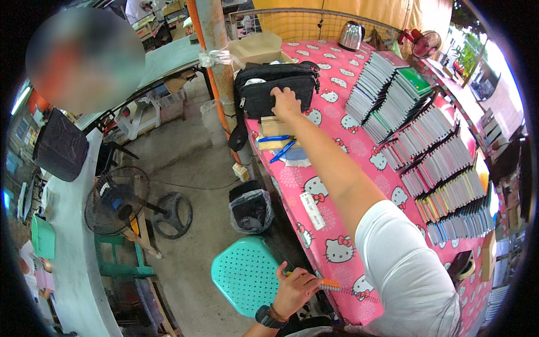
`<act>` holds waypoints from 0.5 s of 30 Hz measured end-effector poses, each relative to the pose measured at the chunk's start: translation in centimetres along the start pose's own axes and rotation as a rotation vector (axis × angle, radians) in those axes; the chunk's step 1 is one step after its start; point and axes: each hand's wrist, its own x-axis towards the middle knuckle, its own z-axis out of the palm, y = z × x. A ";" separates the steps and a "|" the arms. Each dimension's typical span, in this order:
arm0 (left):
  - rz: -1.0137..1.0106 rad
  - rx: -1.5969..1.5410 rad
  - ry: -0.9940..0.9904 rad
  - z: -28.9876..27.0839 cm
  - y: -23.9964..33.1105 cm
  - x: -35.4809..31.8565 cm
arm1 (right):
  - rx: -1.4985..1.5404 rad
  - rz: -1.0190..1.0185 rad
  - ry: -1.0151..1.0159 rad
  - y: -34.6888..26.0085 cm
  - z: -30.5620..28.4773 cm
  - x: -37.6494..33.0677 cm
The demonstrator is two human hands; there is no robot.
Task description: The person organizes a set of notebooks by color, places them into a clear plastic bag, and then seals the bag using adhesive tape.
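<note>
My right hand [287, 105] reaches across the table to a black bag [258, 95]. Its fingers are bent and apart against the bag's front, with nothing visible in them. Close to my body, at the table's near edge, my left hand [295, 289] is closed on a narrow orange thing [329, 284]. A spiral coil [362, 296] runs rightward from it over the cloth; whether this is a notebook seen edge-on, I cannot tell. Below the bag lie wooden blocks [273, 126] and a blue pen [283, 151]. A white labelled strip [312, 211] lies nearer.
Rows of stacked spiral notebooks [438, 140] cover the table's right side. A kettle [351, 36] and small fan [425, 45] stand at the back. On the floor at left are a turquoise stool [244, 275], a lined bin [250, 209] and a black fan [118, 201].
</note>
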 end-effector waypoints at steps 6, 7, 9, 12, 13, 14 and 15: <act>0.204 0.056 -0.032 2.4 2.5 4.2 | 0.231 -0.325 0.063 4.4 -4.6 -2.0; 0.236 0.064 -0.042 2.8 3.1 4.9 | 0.364 -0.401 0.178 4.3 -6.0 -3.6; 0.302 0.066 -0.070 4.6 4.0 5.9 | 0.424 -0.534 0.171 5.6 -9.3 -7.8; 0.334 0.087 -0.155 6.6 5.4 6.8 | 0.494 -0.247 -0.195 9.5 -16.2 -21.1; 0.349 0.094 -0.173 7.4 6.0 6.8 | 0.520 -0.210 -0.167 12.4 -18.3 -26.5; 0.392 0.030 -0.170 8.6 6.4 6.7 | 0.513 -0.128 -0.132 16.0 -20.0 -32.4; 0.419 0.060 -0.163 7.8 7.3 6.6 | 0.433 0.030 -0.147 17.0 -22.8 -37.4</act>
